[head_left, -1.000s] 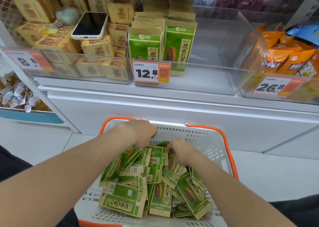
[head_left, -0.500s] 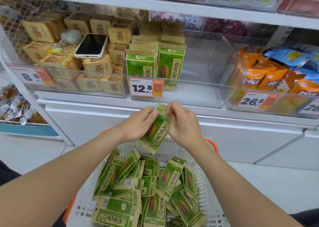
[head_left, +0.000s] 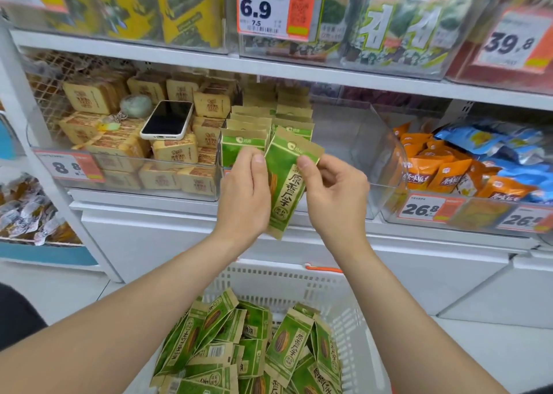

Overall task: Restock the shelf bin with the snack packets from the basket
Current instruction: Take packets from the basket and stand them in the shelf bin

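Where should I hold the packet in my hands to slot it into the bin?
Grip the packet by its tan top strip, pinched from above. It is flat and nearly upright, tilted right, between the left hand and right hand. A top grip leaves its bottom edge free to drop into the bin beside the standing rows.

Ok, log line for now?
left hand holds green packet | right hand pinches its top | shelf bin right side bare | basket holds more packets
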`<action>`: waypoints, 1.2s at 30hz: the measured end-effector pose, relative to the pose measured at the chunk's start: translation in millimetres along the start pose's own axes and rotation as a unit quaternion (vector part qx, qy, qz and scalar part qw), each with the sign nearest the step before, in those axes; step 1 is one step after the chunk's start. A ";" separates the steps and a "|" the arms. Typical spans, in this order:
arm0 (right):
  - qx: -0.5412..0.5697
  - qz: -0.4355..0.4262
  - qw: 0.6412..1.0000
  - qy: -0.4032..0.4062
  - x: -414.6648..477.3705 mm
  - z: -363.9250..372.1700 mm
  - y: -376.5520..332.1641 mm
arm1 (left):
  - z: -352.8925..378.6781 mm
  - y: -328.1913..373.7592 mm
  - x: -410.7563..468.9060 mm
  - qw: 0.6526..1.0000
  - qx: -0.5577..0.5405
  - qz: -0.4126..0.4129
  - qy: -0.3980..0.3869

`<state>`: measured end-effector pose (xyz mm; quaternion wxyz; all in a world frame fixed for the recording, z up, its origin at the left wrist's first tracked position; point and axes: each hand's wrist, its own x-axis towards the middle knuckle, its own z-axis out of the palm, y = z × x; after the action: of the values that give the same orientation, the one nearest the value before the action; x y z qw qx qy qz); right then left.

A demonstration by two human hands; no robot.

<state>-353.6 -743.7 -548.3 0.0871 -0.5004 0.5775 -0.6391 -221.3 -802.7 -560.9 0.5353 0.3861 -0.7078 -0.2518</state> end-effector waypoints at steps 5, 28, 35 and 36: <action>-0.051 -0.124 0.985 0.105 27.9 -16.4 -28.4 | -4.4 3.1 16.5 0.984 0.131 0.080 0.088; -0.327 0.186 0.921 -0.106 90.4 31.0 3.3 | -13.1 -26.4 34.2 0.986 0.166 0.002 -0.006; -0.342 0.179 0.920 -0.066 89.1 48.2 7.6 | -13.4 -26.4 32.6 0.988 0.157 -0.005 -0.003; -0.349 0.182 0.917 -0.066 89.0 47.8 7.1 | -13.5 -26.2 32.2 0.988 0.156 -0.006 -0.004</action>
<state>-364.6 -838.4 -514.3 0.0601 -0.4266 0.8377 -0.3357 -205.4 -843.3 -558.8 0.4644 0.4682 -0.7381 -0.1428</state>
